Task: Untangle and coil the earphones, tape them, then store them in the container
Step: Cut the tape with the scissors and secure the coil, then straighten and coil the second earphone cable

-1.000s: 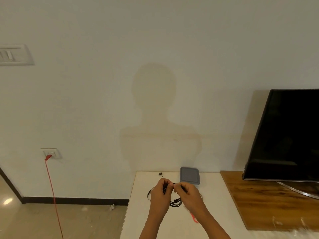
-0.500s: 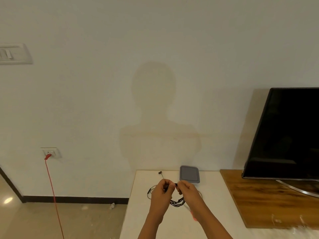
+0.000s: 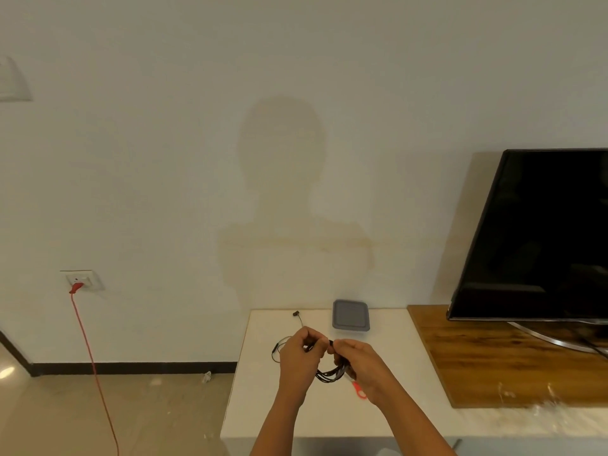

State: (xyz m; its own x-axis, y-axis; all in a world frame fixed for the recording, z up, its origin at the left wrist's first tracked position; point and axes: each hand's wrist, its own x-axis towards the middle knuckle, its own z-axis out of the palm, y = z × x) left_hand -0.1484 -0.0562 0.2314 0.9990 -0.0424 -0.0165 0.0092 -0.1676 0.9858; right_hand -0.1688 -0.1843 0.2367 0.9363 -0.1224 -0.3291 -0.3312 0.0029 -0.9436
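The step in hand looked to be the coiling. Both hands were raised just above the white counter (image 3: 388,363), fingertips nearly meeting. The left hand (image 3: 301,360) was closed, thumb and fingers pinched on the thin black wired earphones (image 3: 330,376). The right hand (image 3: 357,365), just at its three o'clock, was likewise clamped on the cord, with several black loops bunched together and sagging between the two palms. A slack length of cord curved out at the left hand's nine o'clock. One strand ran away toward twelve o'clock across the counter and ended in a small dark earbud or plug (image 3: 296,313); which of the two it was could not be told.

By that loose tail, the coil seemed only partly made. The next move would likely call for drawing the stray strand in and laying it round the bundle while one hand kept the loops pinched, so they did not spring open.

No tape roll could be made out. A small red ring-shaped object (image 3: 359,390) lay on the counter at the right hand's six o'clock, partly hidden beneath it; its nature was unclear.

The grey, rounded-square plastic container (image 3: 350,314) sat at the hands' one o'clock, near the wall and well apart from the coil. Its lid was on, so its contents could not be seen, and it would need opening before the earphones could go in.
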